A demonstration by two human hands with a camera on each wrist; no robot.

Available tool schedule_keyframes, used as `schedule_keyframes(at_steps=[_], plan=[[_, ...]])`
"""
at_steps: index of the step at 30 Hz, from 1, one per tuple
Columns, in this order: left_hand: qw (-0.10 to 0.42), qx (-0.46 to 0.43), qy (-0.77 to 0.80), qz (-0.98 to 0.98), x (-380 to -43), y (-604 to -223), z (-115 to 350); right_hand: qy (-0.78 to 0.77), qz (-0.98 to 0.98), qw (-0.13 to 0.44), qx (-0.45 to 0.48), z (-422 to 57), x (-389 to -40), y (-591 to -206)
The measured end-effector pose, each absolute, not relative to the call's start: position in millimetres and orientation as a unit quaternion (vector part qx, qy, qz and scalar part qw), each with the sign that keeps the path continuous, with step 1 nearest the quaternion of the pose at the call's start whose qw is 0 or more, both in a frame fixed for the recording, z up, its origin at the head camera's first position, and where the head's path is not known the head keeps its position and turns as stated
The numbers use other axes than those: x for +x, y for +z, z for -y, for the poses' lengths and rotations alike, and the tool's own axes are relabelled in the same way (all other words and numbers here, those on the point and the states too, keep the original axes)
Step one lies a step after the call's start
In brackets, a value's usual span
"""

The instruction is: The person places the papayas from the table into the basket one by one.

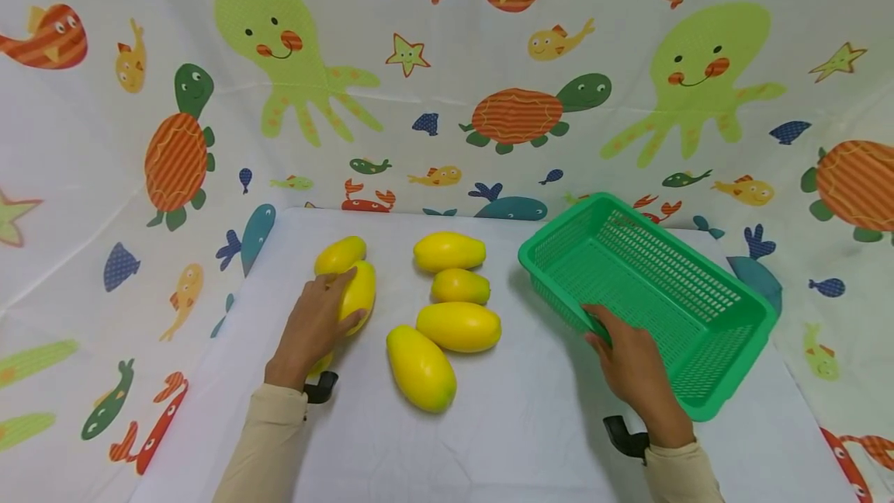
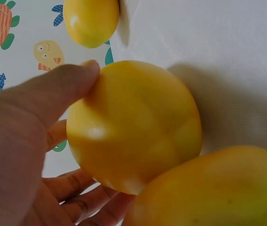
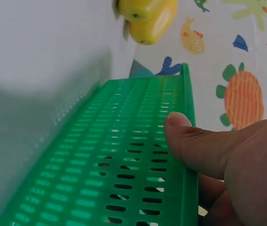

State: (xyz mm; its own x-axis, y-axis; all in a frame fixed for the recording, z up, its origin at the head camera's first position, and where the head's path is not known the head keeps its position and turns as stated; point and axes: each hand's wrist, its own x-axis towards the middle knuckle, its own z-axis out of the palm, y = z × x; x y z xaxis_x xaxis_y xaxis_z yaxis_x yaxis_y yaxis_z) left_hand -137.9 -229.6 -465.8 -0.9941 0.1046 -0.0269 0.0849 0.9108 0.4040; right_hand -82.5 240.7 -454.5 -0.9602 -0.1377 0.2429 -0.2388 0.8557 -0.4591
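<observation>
My left hand (image 1: 314, 324) grips a smooth yellow oblong fruit (image 1: 361, 297) on the left of the table. In the left wrist view, the thumb lies on one side of this fruit (image 2: 138, 127) and the fingers reach round beneath it. Just behind it lies another yellow fruit (image 1: 340, 254), and a third (image 1: 320, 365) is mostly hidden under the hand. On the right, my right hand (image 1: 632, 367) holds the near left rim of a green plastic basket (image 1: 750, 317). The right wrist view has the thumb over that rim and the fingers on its other side; no fruit shows inside.
Between the hands, several more yellow fruits lie in a loose column, from one at the back (image 1: 449, 252) to a large greenish-tipped one (image 1: 421, 369) in front. A white cloth (image 1: 517, 425) covers the table. Behind stands a sea-animal printed curtain (image 1: 433, 14).
</observation>
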Motion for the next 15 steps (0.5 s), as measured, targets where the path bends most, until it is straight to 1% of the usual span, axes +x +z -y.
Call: schedule_keyframes(at_steps=[5, 15], plan=[[0.017, 0.049, 0.203, -0.978, -138.8, -467.0, 229.4, 0.25, 0.958, 0.098, 0.102, -244.6, -77.3, -454.2], [0.012, 0.045, 0.206, -0.977, -137.5, -467.2, 229.3, 0.244, 0.963, 0.062, 0.095, -250.5, -70.5, -450.3]])
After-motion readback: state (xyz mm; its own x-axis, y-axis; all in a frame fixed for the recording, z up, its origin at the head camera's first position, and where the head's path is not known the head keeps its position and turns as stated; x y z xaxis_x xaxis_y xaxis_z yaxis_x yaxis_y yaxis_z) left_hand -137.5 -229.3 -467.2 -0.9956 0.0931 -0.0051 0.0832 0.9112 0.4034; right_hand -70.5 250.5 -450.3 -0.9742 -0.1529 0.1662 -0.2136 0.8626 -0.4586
